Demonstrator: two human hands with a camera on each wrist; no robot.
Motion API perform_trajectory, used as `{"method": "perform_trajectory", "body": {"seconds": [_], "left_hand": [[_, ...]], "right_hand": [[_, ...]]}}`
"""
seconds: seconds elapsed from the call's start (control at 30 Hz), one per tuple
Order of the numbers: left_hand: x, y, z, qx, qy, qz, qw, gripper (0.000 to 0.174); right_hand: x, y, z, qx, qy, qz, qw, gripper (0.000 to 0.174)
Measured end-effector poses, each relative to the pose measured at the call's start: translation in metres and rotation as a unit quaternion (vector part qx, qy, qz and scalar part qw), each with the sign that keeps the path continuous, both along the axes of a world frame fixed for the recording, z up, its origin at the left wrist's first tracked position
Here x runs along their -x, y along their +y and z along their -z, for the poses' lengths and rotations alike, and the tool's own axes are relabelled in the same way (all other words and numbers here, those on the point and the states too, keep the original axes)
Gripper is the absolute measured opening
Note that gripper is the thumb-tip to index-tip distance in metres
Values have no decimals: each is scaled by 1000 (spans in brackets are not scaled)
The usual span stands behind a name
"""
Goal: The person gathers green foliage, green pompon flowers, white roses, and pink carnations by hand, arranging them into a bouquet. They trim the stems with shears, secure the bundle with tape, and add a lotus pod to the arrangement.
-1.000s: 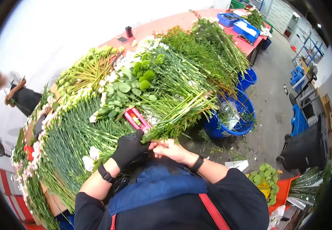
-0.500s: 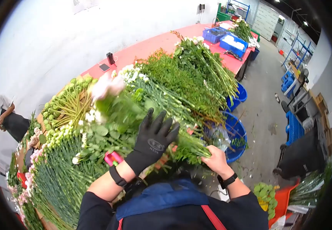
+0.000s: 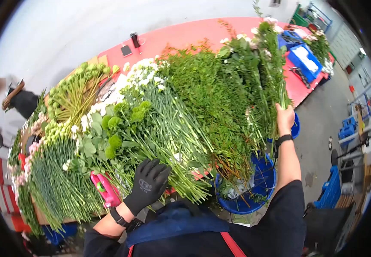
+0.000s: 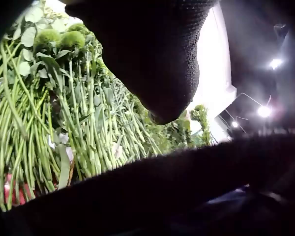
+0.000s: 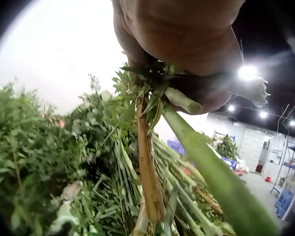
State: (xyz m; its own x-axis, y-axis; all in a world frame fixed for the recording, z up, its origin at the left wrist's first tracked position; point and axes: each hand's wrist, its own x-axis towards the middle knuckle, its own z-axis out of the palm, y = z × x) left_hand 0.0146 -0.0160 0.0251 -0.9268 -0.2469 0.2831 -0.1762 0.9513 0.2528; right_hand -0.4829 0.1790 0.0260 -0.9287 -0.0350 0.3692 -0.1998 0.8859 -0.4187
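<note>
My bare right hand grips a bunch of flowers by its stems at the table's far right. The bunch stands nearly upright, pale blooms at the top. Close up in the right wrist view, a thick green stem and a brown woody stem stick out below the fist. In a black glove, my left hand hovers over the front edge with fingers loosely extended, holding nothing. Beside it lie cut green stems and a pink plastic tool. Green pompom flowers lie farther back.
Heaped foliage and rows of stems cover the red table. A blue bucket with plant scraps stands against the front edge. Blue crates sit at the back right. Another person stands at the left.
My right hand has carried the flower bunch from in front of me to the far right. My left hand has left the bunch and drawn back left and down.
</note>
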Motion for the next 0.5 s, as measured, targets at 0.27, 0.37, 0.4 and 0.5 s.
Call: {"method": "perform_trajectory", "body": {"seconds": [0.27, 0.37, 0.4, 0.5], "left_hand": [[-11, 18, 14, -50, -43, -105, 992, 50], [-17, 24, 22, -76, -44, -125, 988, 51], [-17, 26, 23, -86, -48, -131, 987, 51], [-20, 30, 27, -107, -46, -136, 984, 52]], "right_hand": [[38, -24, 78, -198, 16, -40, 979, 51], [-11, -28, 52, -164, 205, -202, 944, 45], [-19, -28, 60, -97, 133, -293, 942, 40], [-64, -37, 80, -69, -84, -472, 875, 30]]}}
